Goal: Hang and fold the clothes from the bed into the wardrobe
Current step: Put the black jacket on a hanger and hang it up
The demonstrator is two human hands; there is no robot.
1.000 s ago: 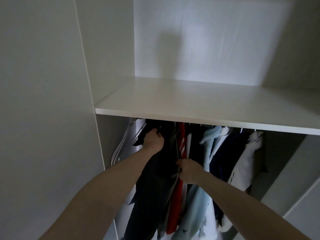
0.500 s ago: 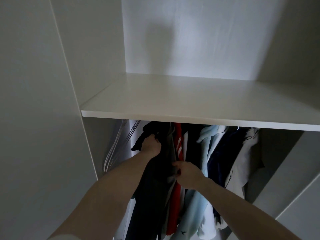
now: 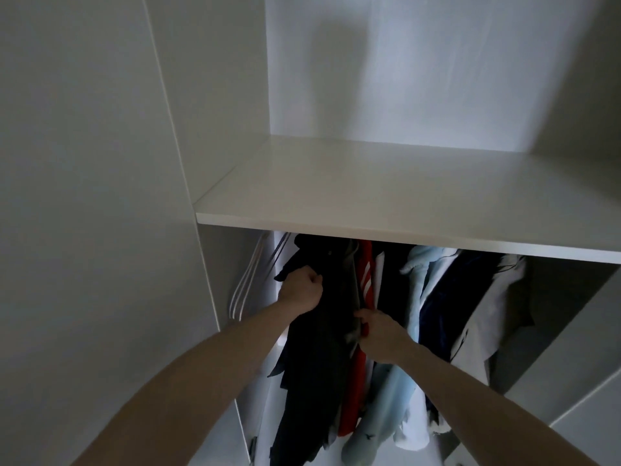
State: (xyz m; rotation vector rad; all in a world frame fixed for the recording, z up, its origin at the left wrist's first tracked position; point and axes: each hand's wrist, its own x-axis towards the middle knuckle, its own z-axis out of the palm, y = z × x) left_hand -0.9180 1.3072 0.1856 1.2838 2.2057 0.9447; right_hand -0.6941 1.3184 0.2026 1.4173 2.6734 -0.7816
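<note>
Leftmost, bare white hangers [image 3: 247, 290] dangle under the wardrobe shelf [image 3: 386, 196]. Just beside them the left hand [image 3: 300, 288] has its grip curled tight on the upper part of a dark garment [image 3: 319, 348] hanging below the shelf. Next, the right hand [image 3: 381, 332] pinches that garment's right edge, against a red striped top [image 3: 364, 274]. Farther right hang a light blue shirt [image 3: 393, 391], a navy garment [image 3: 447, 297] and a pale grey shirt [image 3: 487, 324].

The shelf [image 3: 403, 210] hides the rail and hanger hooks. Both hands' fingertips vanish into dark fabric at centre. Garment hems run off the bottom edge.
</note>
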